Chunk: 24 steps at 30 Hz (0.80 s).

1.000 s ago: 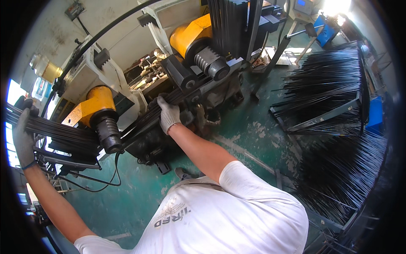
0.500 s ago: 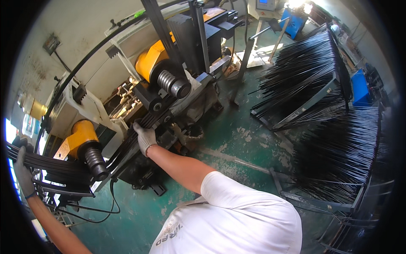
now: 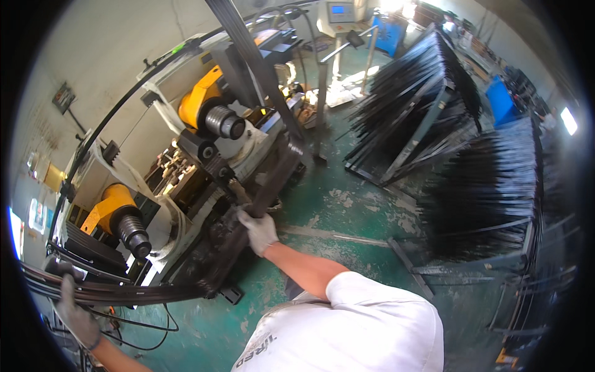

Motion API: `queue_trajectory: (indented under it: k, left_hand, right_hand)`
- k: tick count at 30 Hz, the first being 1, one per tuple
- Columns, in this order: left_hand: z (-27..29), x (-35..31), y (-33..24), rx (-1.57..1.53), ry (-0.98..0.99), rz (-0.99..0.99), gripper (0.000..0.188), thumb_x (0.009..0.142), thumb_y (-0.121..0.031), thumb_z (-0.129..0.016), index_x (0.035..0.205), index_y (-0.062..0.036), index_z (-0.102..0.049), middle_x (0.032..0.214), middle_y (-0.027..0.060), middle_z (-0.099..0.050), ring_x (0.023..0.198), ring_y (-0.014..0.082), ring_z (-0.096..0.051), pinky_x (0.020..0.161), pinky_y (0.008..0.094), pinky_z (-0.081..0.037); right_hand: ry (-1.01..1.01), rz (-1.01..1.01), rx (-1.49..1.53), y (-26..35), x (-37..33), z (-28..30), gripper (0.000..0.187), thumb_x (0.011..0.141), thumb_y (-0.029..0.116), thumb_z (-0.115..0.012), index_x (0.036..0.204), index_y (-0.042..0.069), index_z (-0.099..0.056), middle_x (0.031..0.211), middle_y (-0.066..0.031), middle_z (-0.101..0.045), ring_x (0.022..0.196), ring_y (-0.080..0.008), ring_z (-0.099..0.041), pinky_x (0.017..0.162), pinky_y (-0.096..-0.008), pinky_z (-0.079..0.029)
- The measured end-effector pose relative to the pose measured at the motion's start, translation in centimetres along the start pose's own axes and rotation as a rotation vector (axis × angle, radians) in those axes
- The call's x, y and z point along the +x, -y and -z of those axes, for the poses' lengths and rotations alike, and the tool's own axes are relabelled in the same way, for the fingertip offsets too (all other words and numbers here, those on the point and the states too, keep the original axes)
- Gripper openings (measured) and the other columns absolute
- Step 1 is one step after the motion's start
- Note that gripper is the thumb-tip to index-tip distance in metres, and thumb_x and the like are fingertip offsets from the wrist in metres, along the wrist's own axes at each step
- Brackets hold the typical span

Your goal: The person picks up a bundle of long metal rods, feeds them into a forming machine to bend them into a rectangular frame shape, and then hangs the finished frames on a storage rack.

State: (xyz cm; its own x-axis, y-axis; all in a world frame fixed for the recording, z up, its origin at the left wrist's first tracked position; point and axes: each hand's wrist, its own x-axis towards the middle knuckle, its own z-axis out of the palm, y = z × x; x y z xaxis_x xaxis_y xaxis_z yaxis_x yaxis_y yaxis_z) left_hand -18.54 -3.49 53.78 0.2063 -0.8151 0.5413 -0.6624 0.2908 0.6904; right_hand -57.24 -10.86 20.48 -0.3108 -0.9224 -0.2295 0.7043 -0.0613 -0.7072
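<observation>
Head view shows a bundle of dark bars (image 3: 155,292) stretched across the near side of two machines, bent at two corners into three straight-looking stretches. Its left stretch has its long axis running roughly left to right, with the end pointing toward the left rim. At the near corner the bundle turns sharply, and the middle stretch slants away toward the far right. From the second corner, the last stretch heads far and leftward until it leaves the view at the top; how much of that is rising and how much receding, I cannot tell. The left hand (image 3: 77,317), in a grey glove, is clamped around the left stretch close to its end, its darkened fingers reaching over the far side. The right hand (image 3: 259,232), in a paler glove, is closed on the middle stretch from its right side, fingertips lapping over the bars and the rest of the grip hidden. Just beyond the left stretch stands the left machine (image 3: 118,211), with a yellow arm and a ribbed dark cylinder; a similar right machine (image 3: 204,105) stands farther off, left of the last stretch. On the right, well apart from the hands, a far rack (image 3: 421,139) and a near rack (image 3: 530,245) carry dense black rods (image 3: 477,198) above the worn green floor (image 3: 310,192).
</observation>
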Motion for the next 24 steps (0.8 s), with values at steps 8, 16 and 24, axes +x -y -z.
queue_trajectory:
  k: [8, 16, 24]
  left_hand:
    - [-4.4, -11.4, -1.8, -0.89, 0.056, 0.377, 0.033, 0.104, -0.005, -0.054, 0.133, 0.0071, -0.065, 0.112, 0.0153, -0.069, 0.097, 0.0239, -0.067, 0.094, 0.0364, -0.056]
    - [-18.6, -31.1, -7.8, -1.251, 0.383, 0.88, 0.038, 0.087, 0.002, -0.05, 0.123, -0.0011, -0.061, 0.102, 0.0133, -0.064, 0.096, 0.0293, -0.065, 0.097, 0.0462, -0.057]
    - [-28.5, -49.8, -12.7, -1.387, 0.882, 1.422, 0.034, 0.073, 0.008, -0.053, 0.104, -0.0059, -0.051, 0.097, 0.011, -0.057, 0.104, 0.0368, -0.062, 0.109, 0.0564, -0.048]
  right_hand:
    - [-0.646, 0.294, -0.147, 12.9, -17.6, 24.7, 0.022, 0.102, 0.025, -0.076, 0.095, 0.006, -0.069, 0.077, -0.0045, -0.069, 0.063, -0.0179, -0.067, 0.06, -0.036, -0.056]
    - [-1.241, 0.856, -0.366, 31.7, -40.3, 38.1, 0.031, 0.102, 0.033, -0.078, 0.093, 0.005, -0.067, 0.071, -0.0016, -0.065, 0.056, -0.0136, -0.061, 0.054, -0.0324, -0.049]
    - [-1.525, 0.917, -0.684, 48.0, -53.9, 50.5, 0.031, 0.098, 0.03, -0.082, 0.095, 0.001, -0.071, 0.073, -0.002, -0.07, 0.058, -0.0107, -0.063, 0.053, -0.0292, -0.048]
